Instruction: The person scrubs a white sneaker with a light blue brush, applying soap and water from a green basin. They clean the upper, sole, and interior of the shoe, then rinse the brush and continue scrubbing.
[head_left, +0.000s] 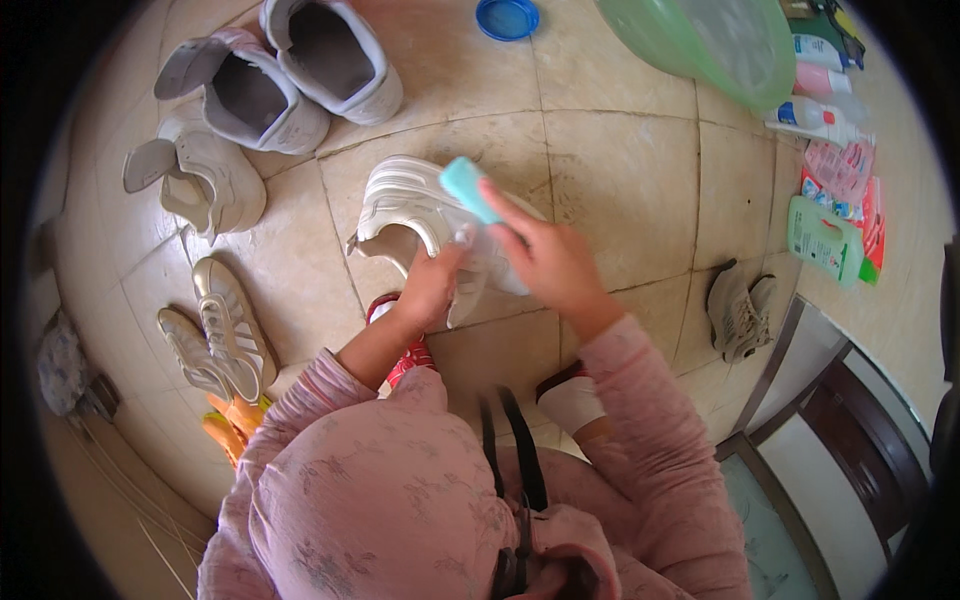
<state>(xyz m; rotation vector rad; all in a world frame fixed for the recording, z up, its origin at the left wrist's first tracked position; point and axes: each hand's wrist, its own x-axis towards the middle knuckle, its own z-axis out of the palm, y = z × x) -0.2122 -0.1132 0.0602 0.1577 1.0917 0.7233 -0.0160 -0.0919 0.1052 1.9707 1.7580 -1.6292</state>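
Note:
In the middle of the view, a white sneaker (401, 191) lies before me with its ankle opening towards me. My left hand (439, 277) grips it by the tongue and collar area. A turquoise brush (469, 187) is held in my right hand (551, 259), over the side of the shoe. Its bristles are hidden from this angle, so whether they touch the shoe I cannot tell. The toe end is partly covered by my right hand and blurred.
Several other pale shoes stand on the tiled floor (615, 142) at left, including a high-top (337, 67). A green basin (697, 45) and a blue lid (508, 19) lie at the far side. Bottles, among them a green jug (825, 236), and grey sneakers (735, 311) are at right.

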